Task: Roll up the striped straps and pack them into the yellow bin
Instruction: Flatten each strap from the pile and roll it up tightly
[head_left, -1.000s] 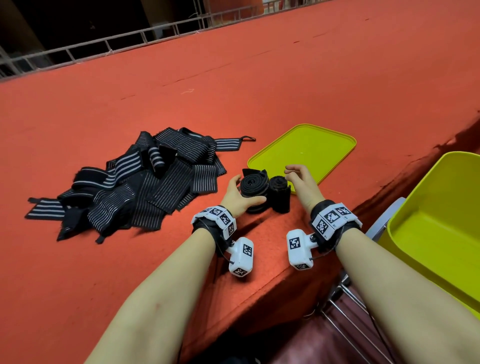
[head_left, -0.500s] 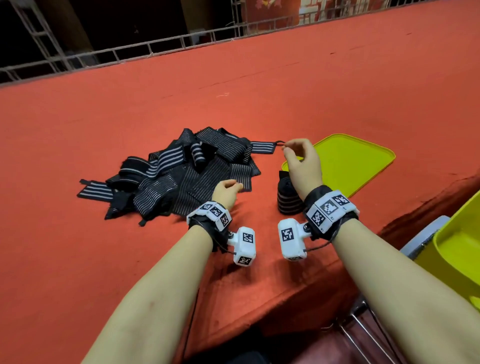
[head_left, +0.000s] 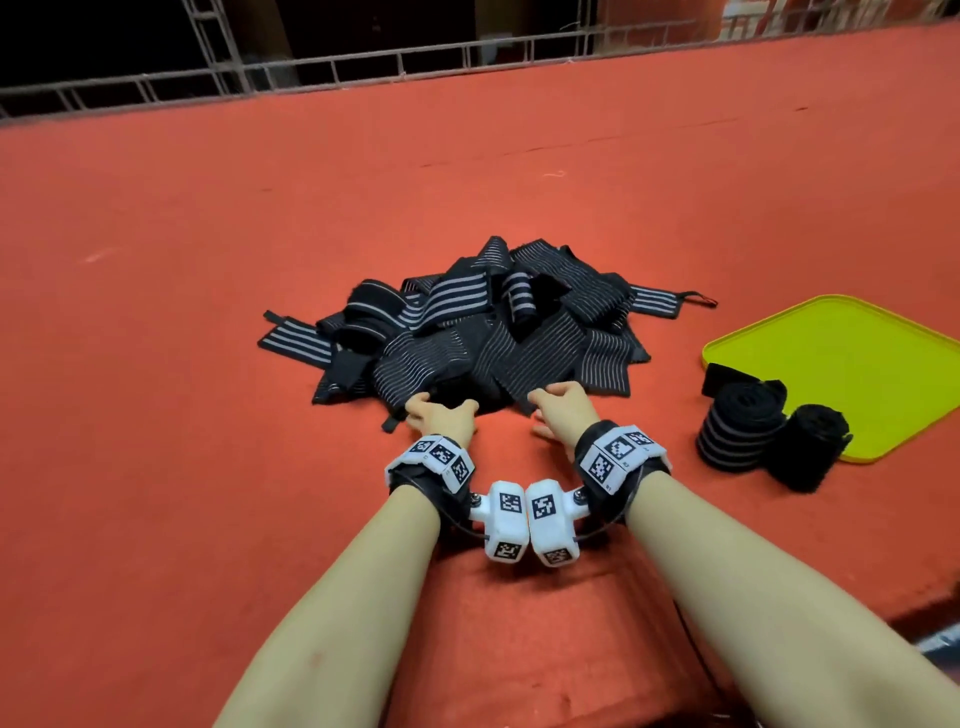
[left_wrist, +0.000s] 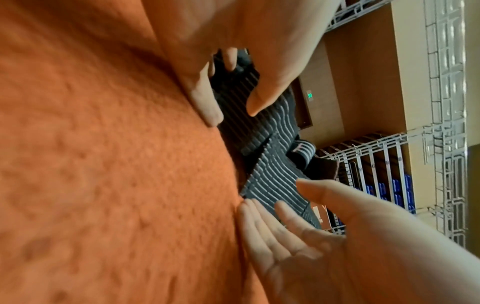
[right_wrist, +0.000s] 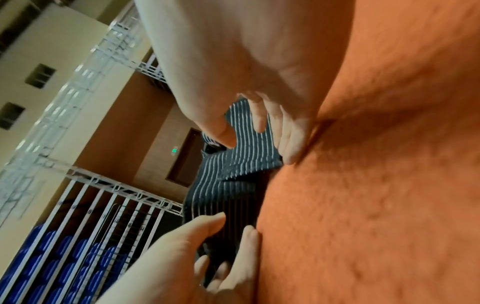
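A loose pile of black straps with grey stripes (head_left: 467, 332) lies on the red carpet ahead of me. My left hand (head_left: 441, 410) and right hand (head_left: 550, 400) are side by side at its near edge. In the left wrist view the left hand (left_wrist: 232, 115) has thumb and fingers spread apart either side of a strap's edge (left_wrist: 241, 98). In the right wrist view the right hand (right_wrist: 259, 152) is spread the same way over a striped strap (right_wrist: 244, 164). Neither hand grips anything. Two rolled straps (head_left: 737, 426) (head_left: 810, 452) stand to the right.
A flat yellow lid (head_left: 857, 364) lies on the carpet at the right, and the rolled straps stand against its near corner. A metal railing (head_left: 467, 57) runs along the far edge of the carpet. The carpeted platform drops off near my elbows.
Both hands left the two rolled straps and moved left to the near edge of the loose pile. The right hand let go of the strap end it was pinching. The view swung left, and the yellow bin went out of frame.
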